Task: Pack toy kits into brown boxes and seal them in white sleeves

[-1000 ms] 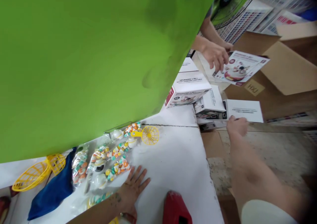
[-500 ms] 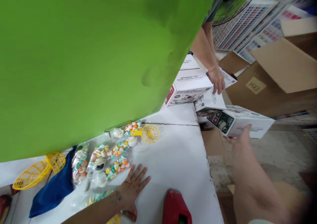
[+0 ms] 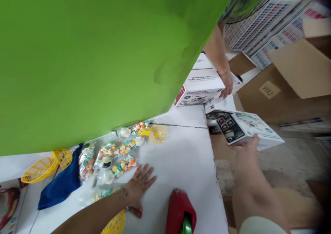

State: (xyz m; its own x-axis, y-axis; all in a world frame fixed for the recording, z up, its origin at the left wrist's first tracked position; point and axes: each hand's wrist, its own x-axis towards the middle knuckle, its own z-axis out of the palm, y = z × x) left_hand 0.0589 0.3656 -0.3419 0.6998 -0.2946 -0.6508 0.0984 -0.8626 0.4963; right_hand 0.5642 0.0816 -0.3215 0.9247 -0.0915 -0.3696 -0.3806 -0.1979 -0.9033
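Observation:
My left hand (image 3: 140, 186) lies flat on the white table (image 3: 191, 158), fingers spread, holding nothing. Beside its fingertips are clear bags of small colored pieces and white balls (image 3: 125, 165), and a yellow net-like scoop (image 3: 157, 134) rests behind them. Out past the table's right edge, my right hand (image 3: 247, 145) grips a white printed carton (image 3: 258, 127) from below, with the thumb on its side. The carton is tilted, its dark printed end toward the table corner. Close to that end are another white carton (image 3: 221, 104) and a co-worker's hand (image 3: 227, 84).
A large green panel (image 3: 103, 54) covers the upper left. A red tape dispenser (image 3: 179, 210) stands at the front of the table. Left lie a blue cloth pouch (image 3: 62, 185) and yellow baskets (image 3: 40, 169). An open brown box (image 3: 284, 96) is on the right.
The carton in my right hand has turned so its picture side shows more. The co-worker's hand has shifted slightly on the cartons. My left hand stays flat on the table.

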